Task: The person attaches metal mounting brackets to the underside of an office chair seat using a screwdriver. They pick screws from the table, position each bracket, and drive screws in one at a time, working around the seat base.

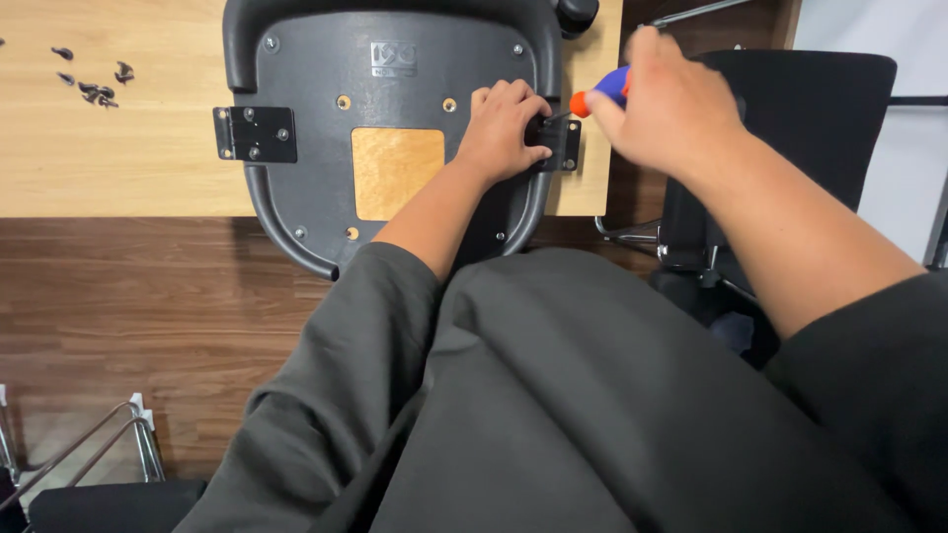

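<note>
The right hand [664, 104] is closed around the blue and orange handle of a screwdriver [600, 94], whose tip points left into the black metal bracket [559, 144] at the right edge of the upturned seat. The left hand [504, 128] is curled over that bracket, fingers folded onto its inner side and pressing it against the black plastic chair seat underside [395, 69], so fingertips and tool tip sit very close together. That closeness looks like the main risk: if the tip jumps out of the screw head, it could jab the left fingers (the shaft itself is mostly hidden, so how well it is seated cannot be told). The seat lies on the wooden table [118, 148] with its near edge hanging over the table's front, so hard sideways pushing might slide or tip it. A matching bracket [256, 134] sits on the seat's left side, and loose dark screws [94, 84] lie well apart at the table's far left, where a knock could scatter them.
</note>
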